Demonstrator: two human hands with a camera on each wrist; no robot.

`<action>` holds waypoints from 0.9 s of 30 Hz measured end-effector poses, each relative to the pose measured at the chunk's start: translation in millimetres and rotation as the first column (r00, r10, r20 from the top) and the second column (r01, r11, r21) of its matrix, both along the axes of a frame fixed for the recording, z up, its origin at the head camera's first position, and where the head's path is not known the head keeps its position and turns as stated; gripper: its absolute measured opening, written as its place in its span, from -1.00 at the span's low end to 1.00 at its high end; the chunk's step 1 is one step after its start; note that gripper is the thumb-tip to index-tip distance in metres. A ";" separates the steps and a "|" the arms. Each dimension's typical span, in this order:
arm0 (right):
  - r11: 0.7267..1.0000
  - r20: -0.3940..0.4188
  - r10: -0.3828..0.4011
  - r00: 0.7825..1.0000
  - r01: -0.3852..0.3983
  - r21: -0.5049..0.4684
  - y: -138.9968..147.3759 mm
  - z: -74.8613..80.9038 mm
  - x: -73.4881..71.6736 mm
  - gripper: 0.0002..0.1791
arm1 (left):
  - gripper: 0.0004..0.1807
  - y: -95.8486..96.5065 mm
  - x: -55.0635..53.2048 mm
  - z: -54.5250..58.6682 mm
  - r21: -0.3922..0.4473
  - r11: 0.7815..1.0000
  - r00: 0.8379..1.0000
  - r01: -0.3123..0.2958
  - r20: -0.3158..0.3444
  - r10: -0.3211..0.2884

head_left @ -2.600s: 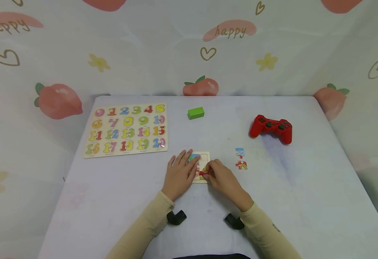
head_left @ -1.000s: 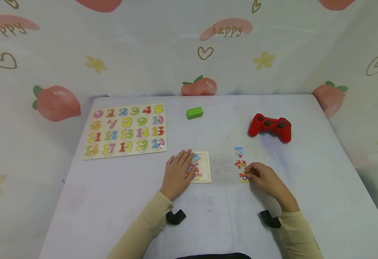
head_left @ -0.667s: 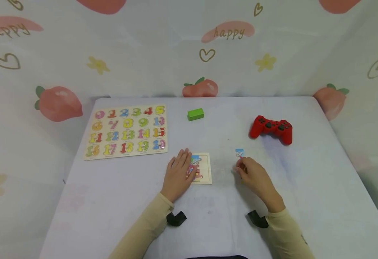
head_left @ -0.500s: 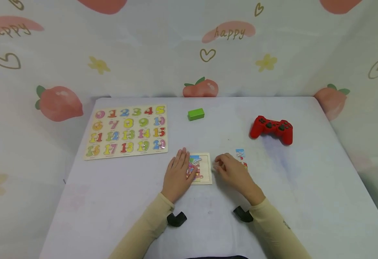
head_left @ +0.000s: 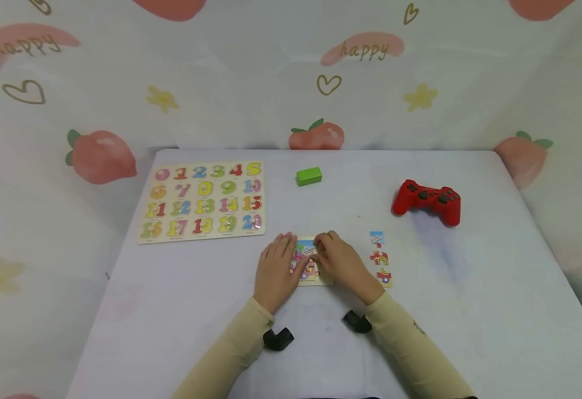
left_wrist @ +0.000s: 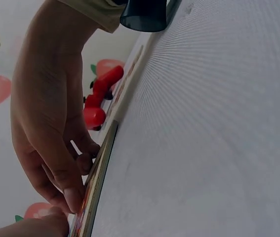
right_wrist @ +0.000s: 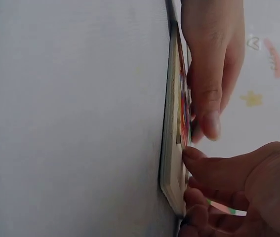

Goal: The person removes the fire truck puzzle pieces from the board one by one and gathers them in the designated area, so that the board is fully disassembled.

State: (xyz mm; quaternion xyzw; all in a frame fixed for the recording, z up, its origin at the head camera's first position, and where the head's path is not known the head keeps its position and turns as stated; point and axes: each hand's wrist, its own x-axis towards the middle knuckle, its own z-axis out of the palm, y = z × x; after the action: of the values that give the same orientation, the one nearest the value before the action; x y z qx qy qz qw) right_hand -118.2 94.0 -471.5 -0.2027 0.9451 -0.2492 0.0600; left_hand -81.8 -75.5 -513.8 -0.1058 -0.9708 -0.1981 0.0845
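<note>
A small jigsaw puzzle in a wooden tray [head_left: 326, 281] lies mid-table. Colourful pieces fill its visible left part, with bare tray showing at the lower right. My left hand [head_left: 274, 272] rests over the tray's left side, fingers straight and together, thumb reaching across the pieces. Bent over the right side, my right hand [head_left: 341, 265] has its thumb and fingers on the puzzle. In the right wrist view, its thumb [right_wrist: 199, 158] touches down beside the pieces while the other fingers curl at the tray's edge. Whether it pinches a piece I cannot tell.
Three loose jigsaw pieces lie in a column right of the tray: blue-white [head_left: 377, 237], red-yellow [head_left: 380, 257] and red-blue [head_left: 384, 276]. A number board [head_left: 203, 202] lies at the back left, a green block [head_left: 309, 177] at the back, a red game controller [head_left: 426, 201] at the back right.
My right hand took a red piece from the tray to the loose pieces, let go, then came back left to the puzzle. My left hand stayed on the tray.
</note>
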 end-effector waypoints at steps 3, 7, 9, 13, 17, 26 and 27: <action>1.000 0.028 -0.008 1.000 0.008 -0.019 0.6 0.8 -1.7 -0.72 | -0.35 -1.1 0.0 1.2 0.006 1.000 1.000 -0.005 -0.009 0.005; 0.999 0.050 -0.016 0.999 0.018 -0.040 0.6 0.0 -3.5 -0.73 | -0.32 -0.8 -0.1 1.7 -0.017 1.000 0.999 -0.014 0.029 0.015; 0.998 0.057 -0.027 0.998 0.029 -0.047 -0.1 -0.8 -3.9 -0.74 | -0.30 -0.1 0.1 1.7 -0.037 0.999 0.998 -0.021 0.062 0.024; 0.997 0.057 -0.045 0.997 0.048 -0.060 -1.6 -1.5 -4.1 -0.74 | -0.27 0.9 0.9 2.2 -0.069 0.997 0.993 -0.034 0.107 0.042; 0.995 0.048 -0.048 0.998 0.052 -0.080 -1.9 -1.7 -3.9 -0.74 | -0.27 1.2 0.7 1.5 -0.079 0.996 0.991 -0.043 0.124 0.052; 0.993 0.037 -0.036 0.999 0.039 -0.110 -4.4 0.3 -0.8 -0.84 | -0.28 0.6 0.5 4.0 -0.056 0.997 0.990 -0.044 0.130 0.051; 0.994 0.042 -0.029 0.999 0.033 -0.107 -4.5 0.6 -0.4 -0.86 | -0.28 0.5 0.6 4.7 -0.053 0.998 0.991 -0.042 0.123 0.048</action>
State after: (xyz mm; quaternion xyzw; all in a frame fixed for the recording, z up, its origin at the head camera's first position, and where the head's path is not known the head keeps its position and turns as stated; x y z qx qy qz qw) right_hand -118.6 89.6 -470.9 -0.1861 0.9319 -0.3046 0.0640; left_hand -81.2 -75.0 -509.1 -0.0735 -0.9810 -0.1777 0.0255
